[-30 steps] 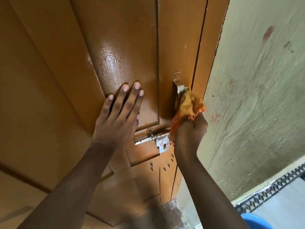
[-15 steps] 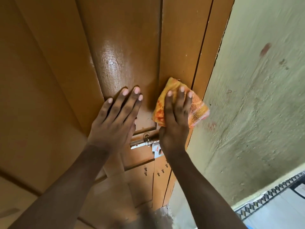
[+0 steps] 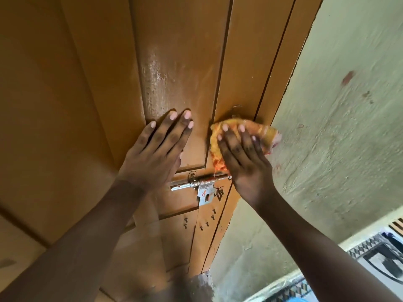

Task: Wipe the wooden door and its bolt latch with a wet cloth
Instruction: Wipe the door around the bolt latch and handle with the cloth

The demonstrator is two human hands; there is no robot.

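My right hand (image 3: 244, 158) lies flat on the orange cloth (image 3: 259, 131), fingers spread over it and pressing it against the right-hand stile of the wooden door (image 3: 181, 51), just beside the door's edge. The cloth bunches out past my fingertips on the right, towards the wall (image 3: 340, 127), and one corner hangs down to touch the rod of the bolt latch (image 3: 198, 183). The latch sits directly below the cloth, near the heel of my right hand; its metal plate hangs under the rod. My left hand (image 3: 157, 153) is open and empty, palm flat on the raised door panel, fingers close together, just left of the cloth and apart from it.

The door is glossy brown, with a shiny streak above my left fingertips that may be wetness, though I cannot be sure from the glare. Several small screws (image 3: 199, 223) stand in the wood below the latch. The wall is rough, pale green plaster with a few reddish marks. At the lower right runs a strip of patterned floor tile (image 3: 362, 247), and a sliver of something blue (image 3: 362, 300) shows at the bottom edge; what it is, and whether it holds anything, I cannot tell.
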